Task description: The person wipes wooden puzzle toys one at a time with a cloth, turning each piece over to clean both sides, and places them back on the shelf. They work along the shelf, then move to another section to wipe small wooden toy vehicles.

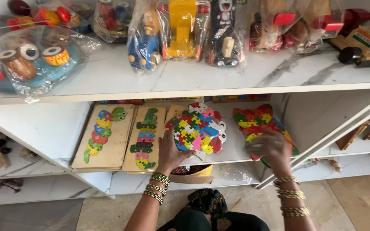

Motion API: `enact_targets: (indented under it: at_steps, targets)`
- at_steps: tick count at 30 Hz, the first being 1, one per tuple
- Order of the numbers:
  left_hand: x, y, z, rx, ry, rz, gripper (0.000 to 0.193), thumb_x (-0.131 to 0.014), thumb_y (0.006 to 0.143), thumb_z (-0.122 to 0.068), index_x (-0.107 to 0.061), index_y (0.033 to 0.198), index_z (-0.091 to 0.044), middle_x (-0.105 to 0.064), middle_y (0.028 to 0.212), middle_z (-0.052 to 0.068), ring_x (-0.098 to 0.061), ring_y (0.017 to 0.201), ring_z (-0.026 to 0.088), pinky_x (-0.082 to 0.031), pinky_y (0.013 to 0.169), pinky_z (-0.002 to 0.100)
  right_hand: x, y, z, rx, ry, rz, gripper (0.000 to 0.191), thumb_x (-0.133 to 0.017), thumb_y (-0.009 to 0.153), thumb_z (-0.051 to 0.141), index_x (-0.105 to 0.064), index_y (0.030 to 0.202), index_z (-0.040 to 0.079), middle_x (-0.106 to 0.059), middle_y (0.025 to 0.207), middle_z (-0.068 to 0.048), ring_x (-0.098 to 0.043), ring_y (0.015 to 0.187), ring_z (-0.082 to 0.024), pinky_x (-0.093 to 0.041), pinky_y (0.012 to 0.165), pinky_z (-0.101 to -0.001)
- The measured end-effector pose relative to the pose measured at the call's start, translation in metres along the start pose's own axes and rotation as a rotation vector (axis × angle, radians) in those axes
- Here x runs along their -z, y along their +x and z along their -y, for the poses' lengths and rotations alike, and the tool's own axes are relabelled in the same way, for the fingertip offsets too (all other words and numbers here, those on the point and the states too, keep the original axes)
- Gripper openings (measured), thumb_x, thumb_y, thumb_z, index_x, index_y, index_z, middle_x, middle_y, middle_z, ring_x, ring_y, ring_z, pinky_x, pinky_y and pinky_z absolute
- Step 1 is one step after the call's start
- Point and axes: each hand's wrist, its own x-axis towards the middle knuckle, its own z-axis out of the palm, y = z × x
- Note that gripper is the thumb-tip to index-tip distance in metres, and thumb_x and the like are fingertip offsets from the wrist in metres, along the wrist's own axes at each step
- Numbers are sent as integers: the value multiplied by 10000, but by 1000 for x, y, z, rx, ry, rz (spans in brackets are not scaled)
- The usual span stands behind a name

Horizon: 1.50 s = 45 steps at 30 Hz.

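— Honestly, what worries you on that middle marble shelf [43, 128]?

— Its front lip. Your left hand [171, 153] lies flat, fingers spread, on the near edge of the multicoloured jigsaw puzzle [197, 127], which already overhangs the lip at six o'clock. Push it toward you and I judge that loose pieces drop onto the cardboard box [193, 175] below.

— And the other hand?

— Your right hand [270, 147] is blurred; it seems curled on the near end of the flat puzzle shape [260, 122], but I cannot tell how firmly. That one also pokes past the lip.

— Room to move?

— Little at nine o'clock: the crocodile puzzle board [145, 137] sits just beside your left hand, the caterpillar puzzle board [103, 136] next to it. At twelve, the upper shelf [193, 83] of bagged toys hangs low. Three o'clock looks freest.
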Motion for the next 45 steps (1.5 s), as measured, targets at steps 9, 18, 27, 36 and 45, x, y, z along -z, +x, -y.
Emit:
enact_targets:
  at_steps: [9,18,27,36,45]
  targets:
    - [-19,-1,13,-11,40,-4,1386,-922,526,-648,-224,1526,11,-309,1543,269,-288,1464,398,-224,1146,658,-213,-2,-4,530,-575,353,723,-657,928,402,-437,1470,-23,-461,1474,-284,-336,1421,-436,-305,1151,-525]
    - [-11,-4,9,63,68,122,1321,-898,539,-623,-274,1509,22,-356,1541,204,-288,1484,329,-210,1208,595,-244,51,5,722,-1053,536,649,-382,1024,525,-367,1571,178,-278,1662,-117,-147,1568,-329,-88,1227,-587]
    - [-1,-14,1,-104,112,-52,1284,-836,660,-741,-312,1492,86,-402,1509,302,-352,1442,414,-240,1169,601,-230,84,7,224,-1096,298,782,-404,981,599,-296,1579,105,-270,1630,-173,-186,1527,-385,-155,1220,-588]
    - [-6,-13,3,-92,156,-57,1286,-781,684,-769,-307,1497,107,-414,1504,320,-393,1434,412,-283,1187,573,-211,-52,-13,335,-792,88,671,-501,1045,334,-318,1592,-10,-259,1683,-247,-183,1582,-404,-233,1264,-488]
    - [-12,-11,-1,-59,183,-73,1327,-761,622,-787,-302,1486,109,-400,1524,296,-365,1443,401,-273,1143,625,-215,-94,-1,-179,313,-267,574,-680,915,35,-511,1462,-7,-629,1278,-166,-650,1112,-281,-542,905,-392]
